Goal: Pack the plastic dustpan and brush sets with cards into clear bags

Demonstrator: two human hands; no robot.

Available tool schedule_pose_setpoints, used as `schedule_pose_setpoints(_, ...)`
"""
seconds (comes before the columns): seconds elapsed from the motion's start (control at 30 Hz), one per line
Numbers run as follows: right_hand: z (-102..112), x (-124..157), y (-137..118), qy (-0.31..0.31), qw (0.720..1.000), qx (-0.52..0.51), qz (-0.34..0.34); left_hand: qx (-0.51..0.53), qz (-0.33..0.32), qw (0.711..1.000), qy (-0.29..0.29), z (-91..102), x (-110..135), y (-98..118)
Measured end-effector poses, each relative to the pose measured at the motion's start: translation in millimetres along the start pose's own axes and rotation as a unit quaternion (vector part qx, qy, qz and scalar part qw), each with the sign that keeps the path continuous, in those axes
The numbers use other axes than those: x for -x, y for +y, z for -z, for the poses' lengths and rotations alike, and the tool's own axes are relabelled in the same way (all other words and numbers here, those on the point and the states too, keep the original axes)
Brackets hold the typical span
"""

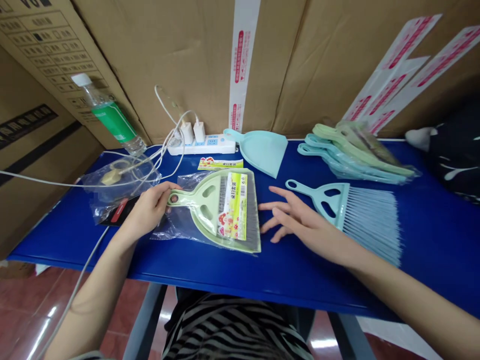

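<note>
A green dustpan-and-brush set (221, 210) lies in a clear plastic bag on the blue table (285, 270), with a printed label across it. My left hand (150, 210) is closed round the set's handle at the left. My right hand (300, 220) hovers just right of the set, fingers stretched out and apart, holding nothing. A loose light-blue brush (360, 212) lies just right of that hand. A light-blue dustpan (260, 150) lies behind the set.
A stack of bagged green and blue sets (356, 152) sits at the back right. A white power strip (202, 144) with chargers and cables, a water bottle (110, 117) and a crumpled plastic bag (116, 187) are at the back left. Cardboard boxes (180, 55) wall the rear.
</note>
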State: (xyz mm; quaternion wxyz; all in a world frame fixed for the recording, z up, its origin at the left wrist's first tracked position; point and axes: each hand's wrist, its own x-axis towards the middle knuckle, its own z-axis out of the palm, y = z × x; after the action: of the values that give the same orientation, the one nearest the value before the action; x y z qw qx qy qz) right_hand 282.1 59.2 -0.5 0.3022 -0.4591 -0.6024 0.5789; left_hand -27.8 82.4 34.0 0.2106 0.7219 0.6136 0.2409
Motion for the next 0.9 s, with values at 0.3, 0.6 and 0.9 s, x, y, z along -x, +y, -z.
schedule_pose_setpoints(0.3, 2, -15, 3, -0.072, 0.982, -0.163, -0.068, 0.048, -0.017, 0.998, -0.031, -10.3, 4, 9)
schedule_pose_setpoints(0.6, 13, -12, 0, -0.003, 0.993, -0.097, -0.071, -0.007, -0.001, 1.000, 0.002, -2.6, 2, -3)
schedule_pose_setpoints(0.9, 26, -3, -8, -0.097, 0.992, 0.026, -0.075, -0.119, -0.024, 0.992, 0.027, -7.4, 0, -2)
